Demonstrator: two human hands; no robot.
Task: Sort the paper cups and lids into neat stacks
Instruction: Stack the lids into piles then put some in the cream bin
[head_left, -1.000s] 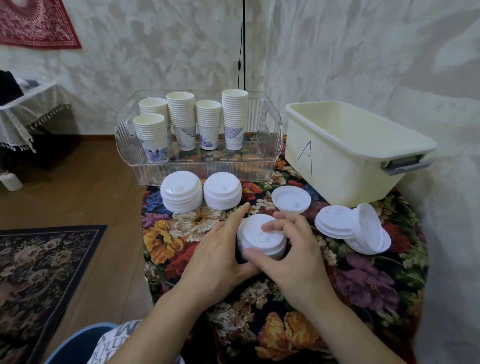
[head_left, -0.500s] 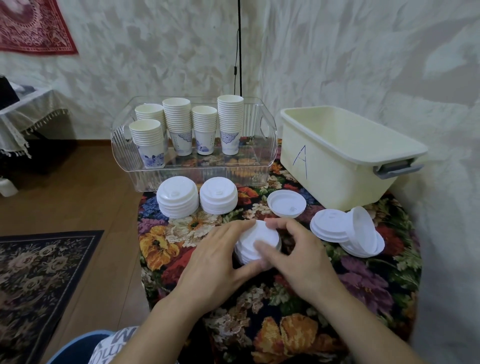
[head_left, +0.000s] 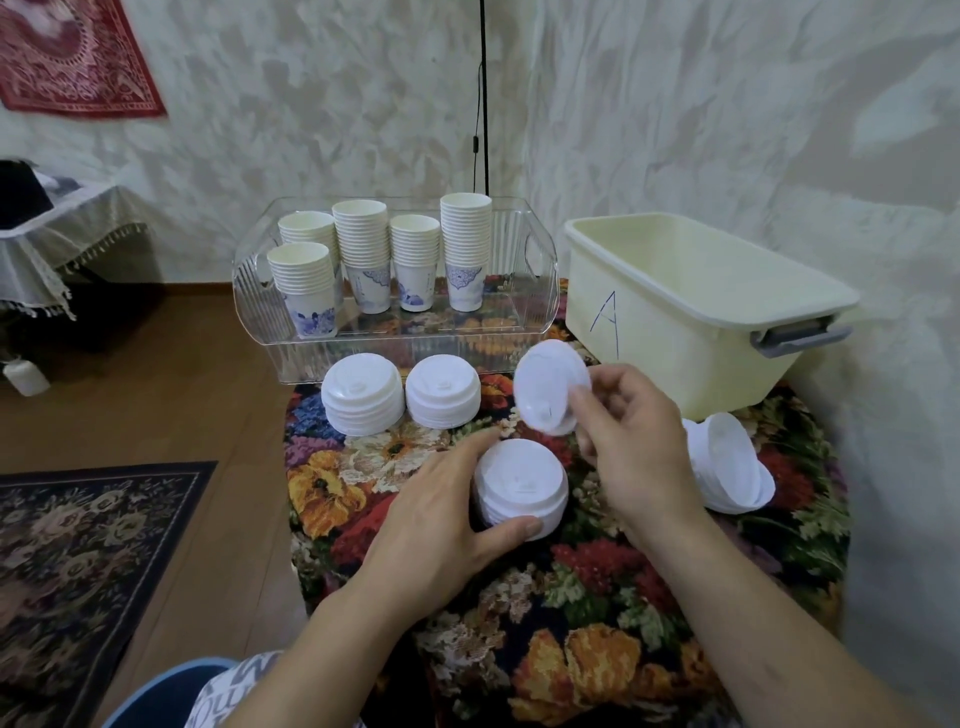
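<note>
Lid sorting on floral-cloth desk (head_left: 597, 597); cups binned.
Clear ribbed plastic tray (head_left: 540, 312) holds five upright stacks of white paper cups (head_left: 363, 249); cream plastic tub (head_left: 675, 332) marked "A", contents not visible. Three flat stacks of white plastic lids: two (head_left: 362, 395) by the tray, one (head_left: 519, 486) cupped by left hand (head_left: 441, 525). Right hand (head_left: 634, 441) pinches one lid (head_left: 550, 387), tilted on edge. Loose toppled lids (head_left: 727, 467) far right.

Soft, even indoor light; faint shadows. Wide-angle bending toward 3 and 9 o'clock edges. Right hand (head_left: 631, 431) slightly motion-blurred; centre otherwise sharp. No glare.
</note>
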